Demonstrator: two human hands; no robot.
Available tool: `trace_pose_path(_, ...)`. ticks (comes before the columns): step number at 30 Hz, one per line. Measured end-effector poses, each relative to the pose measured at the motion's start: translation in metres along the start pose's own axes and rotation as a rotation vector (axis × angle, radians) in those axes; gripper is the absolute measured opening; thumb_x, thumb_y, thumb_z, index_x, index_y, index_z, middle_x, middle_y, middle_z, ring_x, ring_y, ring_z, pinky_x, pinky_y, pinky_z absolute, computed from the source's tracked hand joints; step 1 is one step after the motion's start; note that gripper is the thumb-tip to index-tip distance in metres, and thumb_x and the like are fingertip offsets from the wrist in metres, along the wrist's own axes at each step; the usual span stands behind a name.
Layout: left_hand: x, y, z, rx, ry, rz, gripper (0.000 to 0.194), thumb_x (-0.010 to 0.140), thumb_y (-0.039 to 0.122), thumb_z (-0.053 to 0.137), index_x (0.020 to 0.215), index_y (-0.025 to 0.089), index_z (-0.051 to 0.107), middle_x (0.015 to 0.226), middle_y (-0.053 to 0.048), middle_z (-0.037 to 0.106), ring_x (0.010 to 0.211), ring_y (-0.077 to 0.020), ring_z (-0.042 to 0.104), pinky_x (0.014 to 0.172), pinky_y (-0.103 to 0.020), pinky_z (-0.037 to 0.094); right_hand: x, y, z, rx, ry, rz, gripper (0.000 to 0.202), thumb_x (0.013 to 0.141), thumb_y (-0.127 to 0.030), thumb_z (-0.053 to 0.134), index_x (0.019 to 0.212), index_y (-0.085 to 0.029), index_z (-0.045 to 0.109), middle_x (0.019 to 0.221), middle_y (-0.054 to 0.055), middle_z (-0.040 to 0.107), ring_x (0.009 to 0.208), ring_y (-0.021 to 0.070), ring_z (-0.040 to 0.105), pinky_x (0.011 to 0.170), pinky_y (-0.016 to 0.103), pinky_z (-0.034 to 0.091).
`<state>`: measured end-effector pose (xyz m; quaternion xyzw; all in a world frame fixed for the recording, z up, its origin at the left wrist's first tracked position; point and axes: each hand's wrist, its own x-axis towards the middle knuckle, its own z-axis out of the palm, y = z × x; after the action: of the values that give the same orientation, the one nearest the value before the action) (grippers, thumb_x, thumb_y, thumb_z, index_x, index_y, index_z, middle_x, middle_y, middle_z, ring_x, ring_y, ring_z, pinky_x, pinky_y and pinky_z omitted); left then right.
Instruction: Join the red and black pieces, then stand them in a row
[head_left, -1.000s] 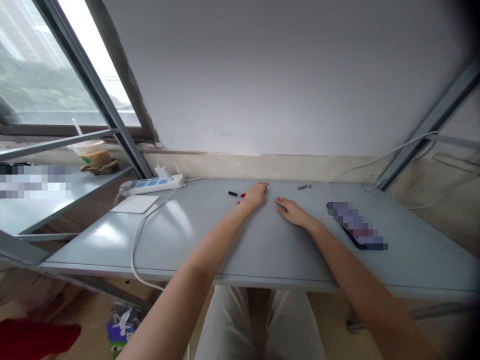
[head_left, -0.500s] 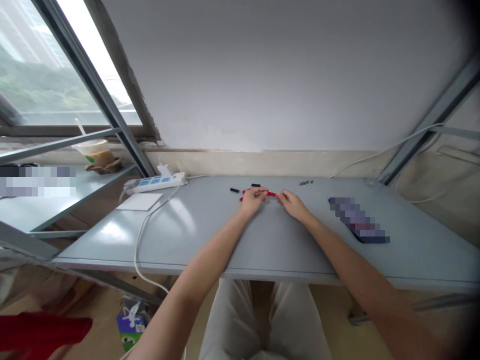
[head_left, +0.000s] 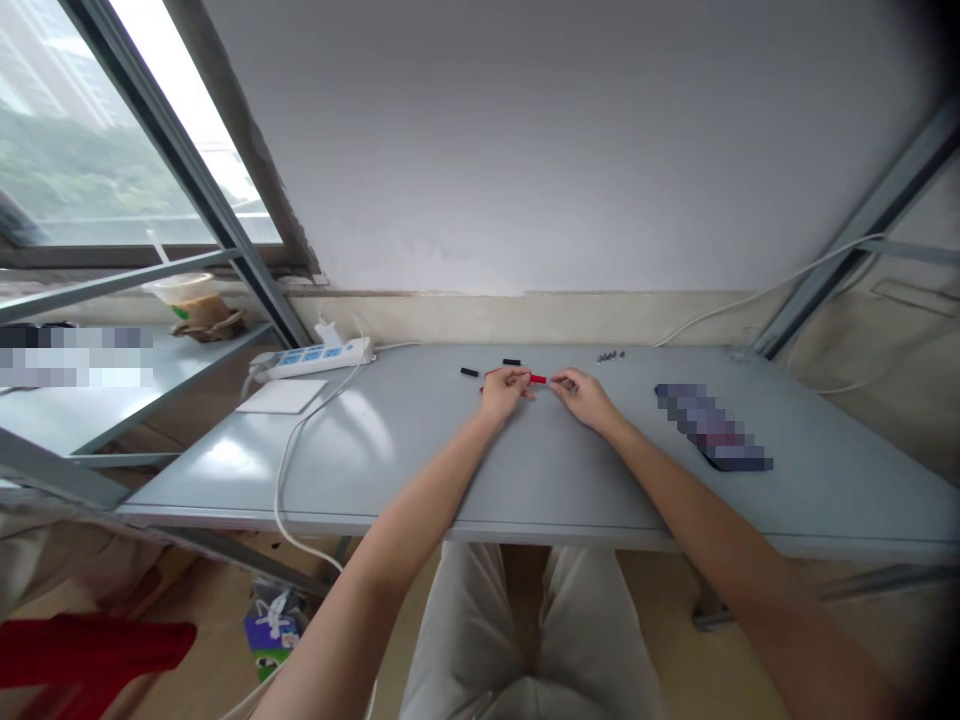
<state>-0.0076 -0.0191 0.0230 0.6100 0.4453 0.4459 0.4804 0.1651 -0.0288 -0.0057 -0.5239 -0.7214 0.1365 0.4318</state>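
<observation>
My left hand [head_left: 504, 392] is closed on a slim red pen-like tube [head_left: 538, 379], whose right end sticks out past the fingertips. Just right of that end, my right hand [head_left: 583, 396] has thumb and fingers pinched together; anything between them is too small to name. Another bit of red shows at the left hand's edge, mostly hidden by it. Two short black cylinders lie close by, one black cylinder [head_left: 469, 372] left of the hand and another black cylinder [head_left: 512, 362] behind it. Several tiny dark pieces [head_left: 610, 357] sit in a row farther back to the right.
On the grey desk [head_left: 420, 450], a blurred-out dark flat object [head_left: 712, 435] lies at the right. A white power strip [head_left: 319, 358], a white flat square [head_left: 283, 397] and a loose white cable [head_left: 285, 450] are at the left. A drink cup [head_left: 199, 305] stands on the side shelf.
The right fingertips have drawn slightly away from the red tube's end. The left hand keeps its hold; the whole view has shifted a little.
</observation>
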Motion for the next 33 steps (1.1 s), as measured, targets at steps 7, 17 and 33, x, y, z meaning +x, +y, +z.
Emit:
trace_pose_path(7,0.009,-0.011,-0.002,0.121,0.124,0.067,0.021,0.083,0.021,0.049,0.099,0.012,0.059,0.093,-0.01,0.066,0.055,-0.0081,0.059,0.061,-0.024,0.049,0.001,0.008,-0.013,-0.316,-0.021,-0.046,0.022,0.08,-0.036,0.049,0.082,-0.019,0.063,0.086,0.009,0.058,0.086,0.0217,0.054,0.079,0.036,0.041)
trace_pose_path(17,0.004,-0.014,0.007,0.427,-0.051,0.272,0.018,0.08,0.017,0.051,0.093,0.014,0.063,0.087,-0.006,0.067,0.064,-0.0091,0.058,0.067,-0.023,0.047,-0.002,-0.008,-0.003,0.011,-0.11,0.007,0.027,0.078,-0.038,0.053,0.088,-0.015,0.063,0.061,0.0,0.054,0.056,0.012,0.046,0.056,0.025,0.038)
trace_pose_path(33,-0.005,-0.009,0.003,0.684,0.032,0.372,0.028,0.083,0.024,0.047,0.106,0.016,0.06,0.093,-0.006,0.067,0.074,-0.0138,0.06,0.074,-0.026,0.045,0.018,0.01,-0.005,-0.182,-0.088,0.114,0.016,0.071,-0.03,0.058,0.073,-0.016,0.063,0.068,0.004,0.062,0.064,0.0139,0.054,0.061,0.024,0.038)
